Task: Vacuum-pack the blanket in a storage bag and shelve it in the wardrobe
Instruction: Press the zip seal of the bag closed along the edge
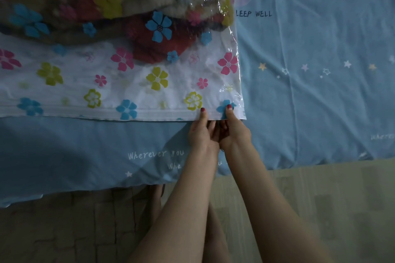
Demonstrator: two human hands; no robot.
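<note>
Bed [320, 102] under everything, with the bag [128, 83] flat on it and the blanket [132, 6] inside, far past the hands. Bag's open edge running sideways, mostly off to the left. Left hand [202, 132] and right hand [234, 130] side by side, both pinching that edge near its right corner, right hand nearer the corner.

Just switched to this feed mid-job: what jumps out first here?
The flowered storage bag catches the eye first, lying on the blue star-print bed sheet with the folded blanket already inside at its far end. At the bag's near edge, by its right corner, the left hand and right hand sit side by side, thumbs on top, pinching the closure strip. Nearer the camera, a tiled floor shows beyond the bed's edge.
</note>
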